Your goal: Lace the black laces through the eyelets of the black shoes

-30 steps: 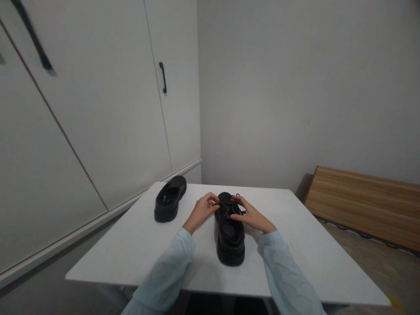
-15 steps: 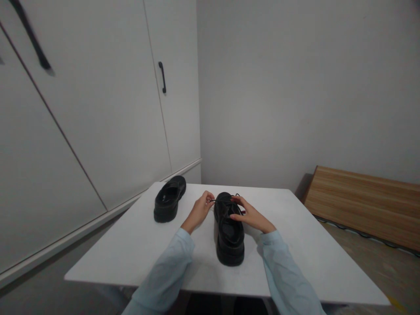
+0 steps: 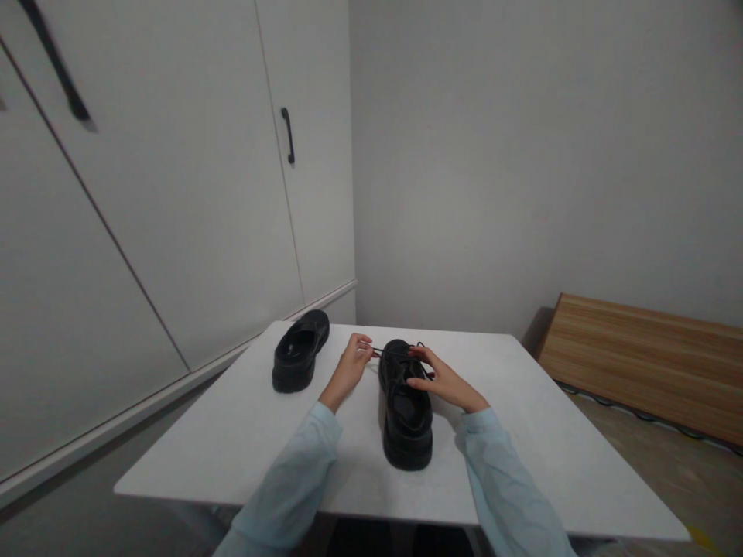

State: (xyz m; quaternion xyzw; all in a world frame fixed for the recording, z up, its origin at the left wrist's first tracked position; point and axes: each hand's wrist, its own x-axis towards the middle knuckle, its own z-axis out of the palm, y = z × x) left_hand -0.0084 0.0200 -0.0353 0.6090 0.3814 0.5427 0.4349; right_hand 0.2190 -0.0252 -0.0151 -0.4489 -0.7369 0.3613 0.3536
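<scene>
Of two shoes on one table (image 3: 232, 456), the near shoe (image 3: 408, 447) stands mid-table, my right hand (image 3: 442, 379) half open on its top, thumb and fingers apart. My left hand (image 3: 351, 365) pinches one lace (image 3: 377, 350) leftward; the second shoe (image 3: 293, 373) sits beyond, left.

Shoe toward table's near edge (image 3: 408, 445) and shoe at far left corner (image 3: 294, 379): smooth leather-look uppers, slight sheen, matt rubbery soles. Lace (image 3: 377, 350): thin cord. Table (image 3: 232, 441): smooth, matt-looking top. Sleeves (image 3: 284, 476): matt, creased cloth. Board past right edge (image 3: 650, 360): wood-grain face, low sheen.
</scene>
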